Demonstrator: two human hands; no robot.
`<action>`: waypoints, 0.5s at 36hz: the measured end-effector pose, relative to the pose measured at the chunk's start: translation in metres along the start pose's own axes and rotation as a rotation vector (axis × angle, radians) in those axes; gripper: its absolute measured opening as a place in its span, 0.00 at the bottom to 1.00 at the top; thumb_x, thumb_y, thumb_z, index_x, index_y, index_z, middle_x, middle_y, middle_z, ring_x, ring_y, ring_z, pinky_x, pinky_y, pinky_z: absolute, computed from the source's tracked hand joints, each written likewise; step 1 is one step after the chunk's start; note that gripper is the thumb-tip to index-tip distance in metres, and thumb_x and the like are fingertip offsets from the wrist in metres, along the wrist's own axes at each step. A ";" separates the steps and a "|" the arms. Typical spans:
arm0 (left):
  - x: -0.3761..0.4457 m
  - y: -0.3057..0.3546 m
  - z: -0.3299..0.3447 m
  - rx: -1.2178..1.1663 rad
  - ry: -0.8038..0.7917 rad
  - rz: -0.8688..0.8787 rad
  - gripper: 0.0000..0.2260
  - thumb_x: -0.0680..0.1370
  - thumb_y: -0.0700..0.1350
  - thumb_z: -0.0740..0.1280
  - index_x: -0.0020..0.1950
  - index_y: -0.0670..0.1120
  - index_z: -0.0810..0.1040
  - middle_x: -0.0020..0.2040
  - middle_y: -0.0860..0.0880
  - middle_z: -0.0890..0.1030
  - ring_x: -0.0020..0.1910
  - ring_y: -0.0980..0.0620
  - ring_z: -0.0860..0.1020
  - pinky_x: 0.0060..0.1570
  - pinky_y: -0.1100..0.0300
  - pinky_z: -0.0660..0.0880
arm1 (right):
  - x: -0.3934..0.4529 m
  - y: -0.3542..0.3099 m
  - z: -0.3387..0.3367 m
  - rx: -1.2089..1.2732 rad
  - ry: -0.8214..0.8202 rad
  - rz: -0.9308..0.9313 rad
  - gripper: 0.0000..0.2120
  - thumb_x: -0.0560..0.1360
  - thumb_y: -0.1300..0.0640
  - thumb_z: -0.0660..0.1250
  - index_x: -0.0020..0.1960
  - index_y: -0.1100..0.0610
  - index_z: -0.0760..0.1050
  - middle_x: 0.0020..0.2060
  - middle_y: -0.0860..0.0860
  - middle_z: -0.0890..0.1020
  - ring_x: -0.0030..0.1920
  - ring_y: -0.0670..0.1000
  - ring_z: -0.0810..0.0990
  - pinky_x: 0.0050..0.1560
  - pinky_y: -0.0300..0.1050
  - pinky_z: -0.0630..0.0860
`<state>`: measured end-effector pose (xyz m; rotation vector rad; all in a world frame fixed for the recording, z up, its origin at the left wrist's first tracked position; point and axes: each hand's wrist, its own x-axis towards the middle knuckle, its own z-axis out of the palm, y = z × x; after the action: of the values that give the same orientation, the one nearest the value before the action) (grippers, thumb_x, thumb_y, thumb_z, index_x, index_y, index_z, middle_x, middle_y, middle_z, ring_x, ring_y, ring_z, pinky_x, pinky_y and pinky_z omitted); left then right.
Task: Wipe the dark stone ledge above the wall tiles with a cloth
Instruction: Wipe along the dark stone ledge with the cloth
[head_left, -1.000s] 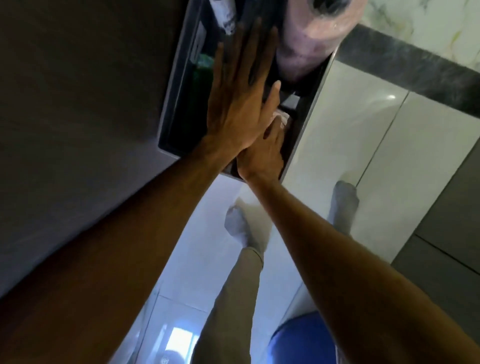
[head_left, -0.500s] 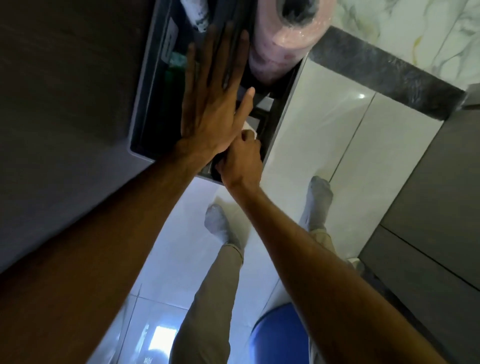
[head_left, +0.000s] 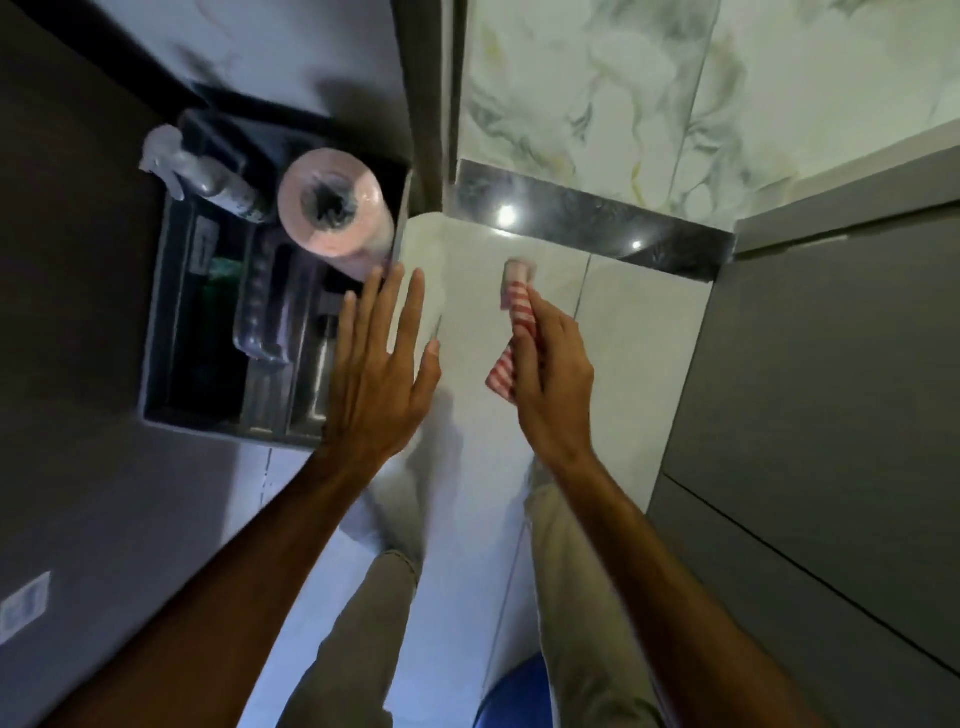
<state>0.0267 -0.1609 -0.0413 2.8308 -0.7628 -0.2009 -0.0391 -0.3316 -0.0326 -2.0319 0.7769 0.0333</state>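
Fingers (head_left: 524, 358) around cloth (head_left: 519, 304), below ledge (head_left: 597, 228)

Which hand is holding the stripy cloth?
The right hand. Its fingers are closed around the red-and-white striped cloth, while the left hand is empty, fingers spread flat and open.

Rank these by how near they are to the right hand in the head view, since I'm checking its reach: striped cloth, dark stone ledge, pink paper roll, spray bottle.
1. striped cloth, held in the right hand.
2. dark stone ledge, just above.
3. pink paper roll, in the tray at left.
4. spray bottle, farthest left.
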 end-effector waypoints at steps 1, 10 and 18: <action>0.004 0.013 0.003 -0.009 -0.029 0.006 0.27 0.90 0.50 0.58 0.87 0.38 0.63 0.86 0.35 0.64 0.86 0.35 0.62 0.87 0.36 0.56 | 0.010 0.007 -0.006 0.008 0.018 0.011 0.20 0.88 0.57 0.62 0.79 0.60 0.72 0.71 0.58 0.80 0.67 0.54 0.82 0.73 0.51 0.81; 0.044 0.091 0.100 -0.072 -0.237 -0.102 0.28 0.90 0.55 0.56 0.87 0.41 0.63 0.86 0.36 0.63 0.86 0.33 0.62 0.85 0.31 0.59 | 0.092 0.092 -0.016 -0.074 0.054 0.109 0.21 0.89 0.53 0.63 0.80 0.57 0.71 0.75 0.55 0.78 0.71 0.54 0.80 0.75 0.49 0.79; 0.067 0.092 0.262 0.045 -0.452 -0.083 0.35 0.87 0.62 0.39 0.90 0.44 0.51 0.89 0.37 0.51 0.89 0.36 0.50 0.88 0.36 0.52 | 0.156 0.220 0.056 -0.131 0.121 0.266 0.22 0.89 0.45 0.60 0.82 0.49 0.68 0.78 0.48 0.74 0.74 0.49 0.76 0.74 0.49 0.81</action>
<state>-0.0085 -0.3146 -0.2795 2.8931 -0.7343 -0.8682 -0.0170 -0.4485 -0.2811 -2.0533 1.1443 0.1170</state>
